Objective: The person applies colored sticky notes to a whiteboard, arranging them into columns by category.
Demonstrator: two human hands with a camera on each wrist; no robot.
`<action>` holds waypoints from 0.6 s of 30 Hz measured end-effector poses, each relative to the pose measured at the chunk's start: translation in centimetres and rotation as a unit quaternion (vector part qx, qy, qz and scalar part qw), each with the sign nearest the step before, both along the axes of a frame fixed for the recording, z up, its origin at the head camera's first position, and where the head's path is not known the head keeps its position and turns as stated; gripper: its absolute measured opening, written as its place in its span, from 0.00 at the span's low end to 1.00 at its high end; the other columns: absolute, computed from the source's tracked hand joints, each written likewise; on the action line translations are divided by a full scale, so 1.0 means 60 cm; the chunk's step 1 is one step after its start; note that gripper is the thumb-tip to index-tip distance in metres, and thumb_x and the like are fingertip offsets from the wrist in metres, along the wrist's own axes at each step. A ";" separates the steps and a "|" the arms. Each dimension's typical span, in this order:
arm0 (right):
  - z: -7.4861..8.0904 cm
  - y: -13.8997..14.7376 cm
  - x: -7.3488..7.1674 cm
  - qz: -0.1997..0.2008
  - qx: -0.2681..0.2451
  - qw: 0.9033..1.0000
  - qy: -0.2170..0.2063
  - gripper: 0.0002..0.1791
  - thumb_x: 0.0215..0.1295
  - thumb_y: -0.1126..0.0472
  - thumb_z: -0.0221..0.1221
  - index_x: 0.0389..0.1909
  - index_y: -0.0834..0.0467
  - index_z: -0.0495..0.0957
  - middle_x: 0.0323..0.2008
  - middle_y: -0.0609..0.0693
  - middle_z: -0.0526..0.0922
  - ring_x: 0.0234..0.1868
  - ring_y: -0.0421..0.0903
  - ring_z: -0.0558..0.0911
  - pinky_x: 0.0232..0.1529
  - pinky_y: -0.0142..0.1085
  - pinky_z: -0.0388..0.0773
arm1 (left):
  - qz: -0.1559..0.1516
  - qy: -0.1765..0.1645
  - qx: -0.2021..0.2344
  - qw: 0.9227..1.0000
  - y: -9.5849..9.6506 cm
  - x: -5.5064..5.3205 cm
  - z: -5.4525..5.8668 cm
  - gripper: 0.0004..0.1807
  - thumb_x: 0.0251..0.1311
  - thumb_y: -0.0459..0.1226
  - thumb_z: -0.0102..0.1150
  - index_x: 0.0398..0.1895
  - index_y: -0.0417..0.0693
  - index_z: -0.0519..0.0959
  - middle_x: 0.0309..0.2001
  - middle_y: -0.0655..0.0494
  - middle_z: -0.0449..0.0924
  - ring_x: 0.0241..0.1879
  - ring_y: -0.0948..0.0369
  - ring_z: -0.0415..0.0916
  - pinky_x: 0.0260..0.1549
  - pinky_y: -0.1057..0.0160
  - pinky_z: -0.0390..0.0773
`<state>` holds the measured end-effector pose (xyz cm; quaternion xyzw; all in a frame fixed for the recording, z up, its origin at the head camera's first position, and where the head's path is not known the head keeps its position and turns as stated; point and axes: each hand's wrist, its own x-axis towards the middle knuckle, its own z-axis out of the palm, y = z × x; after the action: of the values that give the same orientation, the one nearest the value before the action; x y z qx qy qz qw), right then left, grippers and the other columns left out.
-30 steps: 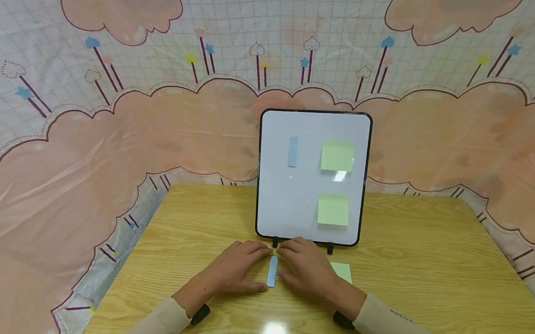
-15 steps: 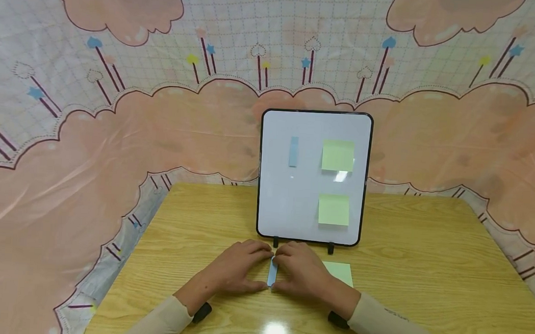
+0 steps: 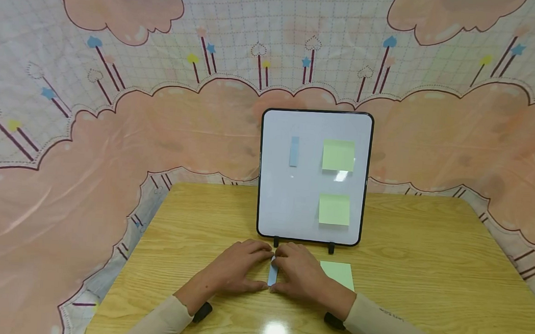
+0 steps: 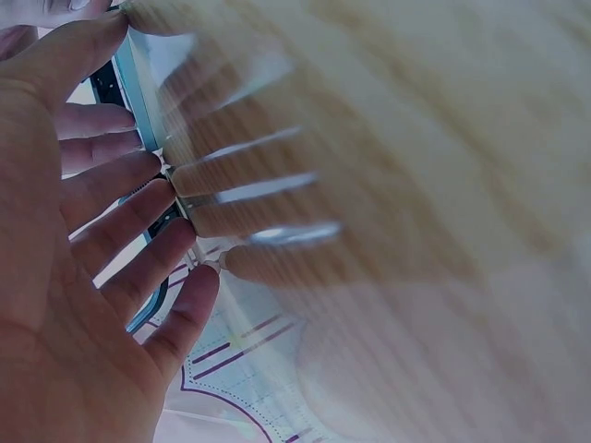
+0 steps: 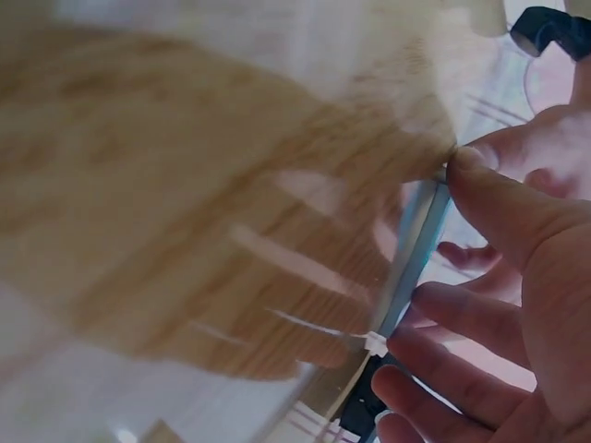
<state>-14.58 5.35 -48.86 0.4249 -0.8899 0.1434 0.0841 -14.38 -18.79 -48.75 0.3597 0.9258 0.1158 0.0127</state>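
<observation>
A narrow blue sticky note pad [image 3: 272, 275] lies on the wooden table, lengthwise between the two hands. The left hand [image 3: 239, 268] holds it from the left, thumb at the near end and fingertips at the far end. From the right, the right hand [image 3: 301, 272] grips the same pad, thumb at the near end and forefinger over the far end. In the right wrist view the right thumb's tip meets one end of the blue pad [image 5: 420, 245]. The left wrist view shows the left thumb and fingertips along the pad's edge [image 4: 138, 88], low over the tabletop.
Behind the hands a whiteboard [image 3: 305, 189] stands on black feet. It bears a blue strip note [image 3: 294, 151] and two green square notes, one upper [image 3: 338, 155], one lower [image 3: 334, 210]. A green note pad [image 3: 340, 274] lies right of the right hand. A printed cloth hangs behind.
The right hand has moved slightly left, bringing its thumb and forefinger onto the blue pad's ends. More of the green pad shows beside it. The left hand has stayed in place.
</observation>
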 end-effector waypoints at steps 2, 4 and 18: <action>0.001 0.000 -0.001 -0.001 -0.001 1.000 -0.009 0.28 0.55 0.39 0.79 0.47 0.55 0.90 0.50 0.48 0.83 0.56 0.48 0.80 0.61 0.47 0.78 | -0.002 0.001 0.003 1.000 0.000 -0.001 0.000 0.38 0.64 0.59 0.70 0.73 0.53 0.76 0.72 0.57 0.73 0.72 0.56 0.69 0.64 0.47 0.75; 0.003 0.000 -0.002 0.000 -0.002 1.000 -0.019 0.28 0.55 0.39 0.78 0.47 0.56 0.90 0.51 0.49 0.83 0.56 0.48 0.80 0.61 0.47 0.78 | -0.001 0.000 0.001 1.000 0.000 -0.001 0.000 0.38 0.65 0.60 0.69 0.73 0.53 0.76 0.72 0.57 0.73 0.72 0.57 0.69 0.64 0.47 0.75; 0.007 -0.002 -0.011 -0.001 -0.009 0.998 -0.058 0.25 0.57 0.42 0.78 0.47 0.57 0.91 0.52 0.50 0.84 0.55 0.48 0.81 0.60 0.47 0.79 | -0.007 0.006 0.002 1.000 -0.003 -0.006 0.001 0.38 0.66 0.62 0.67 0.73 0.53 0.76 0.71 0.57 0.73 0.71 0.56 0.69 0.63 0.47 0.76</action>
<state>-15.25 5.25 -48.42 0.4143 -0.8922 0.1759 0.0362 -14.73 -19.00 -48.67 0.3666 0.9232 0.1154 0.0074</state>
